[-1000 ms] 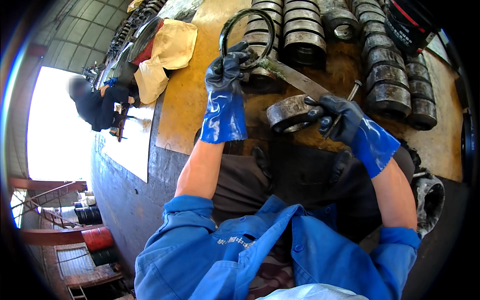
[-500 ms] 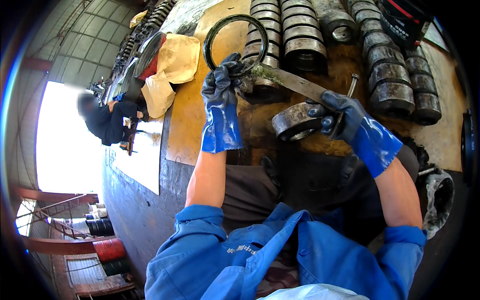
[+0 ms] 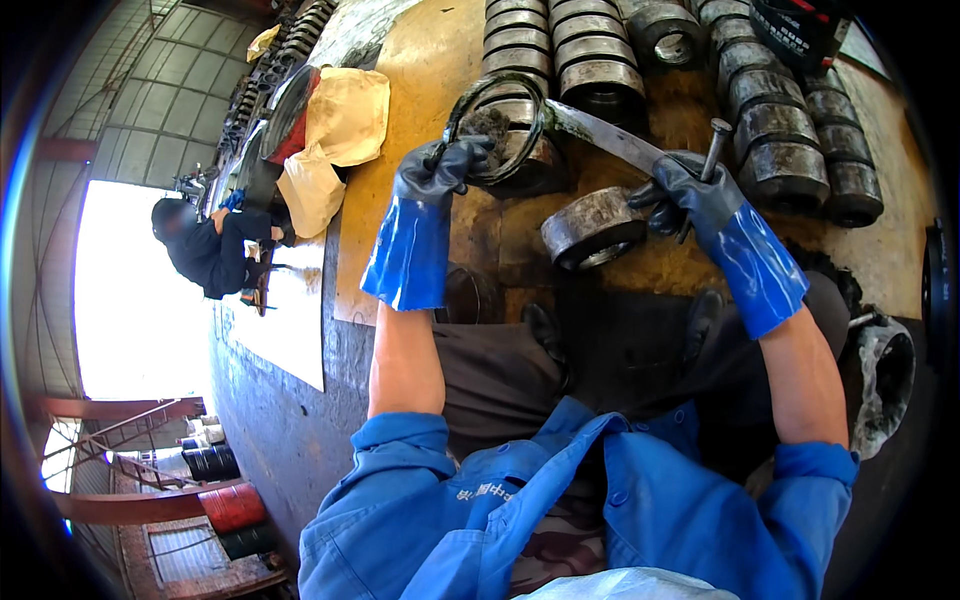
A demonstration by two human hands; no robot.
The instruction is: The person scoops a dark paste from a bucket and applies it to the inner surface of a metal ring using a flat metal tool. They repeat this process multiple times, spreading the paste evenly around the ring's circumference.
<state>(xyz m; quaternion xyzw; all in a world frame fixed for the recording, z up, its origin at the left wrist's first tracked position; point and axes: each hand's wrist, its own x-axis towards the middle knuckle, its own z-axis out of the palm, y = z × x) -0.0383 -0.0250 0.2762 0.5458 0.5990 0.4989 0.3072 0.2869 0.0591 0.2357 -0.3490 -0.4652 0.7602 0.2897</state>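
Note:
My left hand point(image 3: 438, 170), in a dark-palmed blue rubber glove, pinches the lower left of a dark, greasy metal ring point(image 3: 538, 130). My right hand point(image 3: 695, 195), gloved alike, grips a flat metal scraper blade point(image 3: 615, 140). Its greasy green-black far end meets the ring's right side. A headed metal rod, like a long bolt point(image 3: 716, 150), also passes through the right hand's fingers. Below the blade, a short steel cylinder point(image 3: 592, 228) lies on the stained board point(image 3: 395, 235), apart from both hands.
Rows of stacked steel cylinders point(image 3: 600, 75) stand beyond my hands, with more point(image 3: 785, 165) on the right. A black bucket point(image 3: 800, 35) sits at the far right. Brown paper point(image 3: 345, 115) lies left beside a red-and-black drum point(image 3: 290, 130). Another person point(image 3: 205, 245) sits farther left.
The ring has tilted, looking narrower, and sits lower. My left hand has shifted slightly down. The blade's end has moved from the ring's lower side up along its right side.

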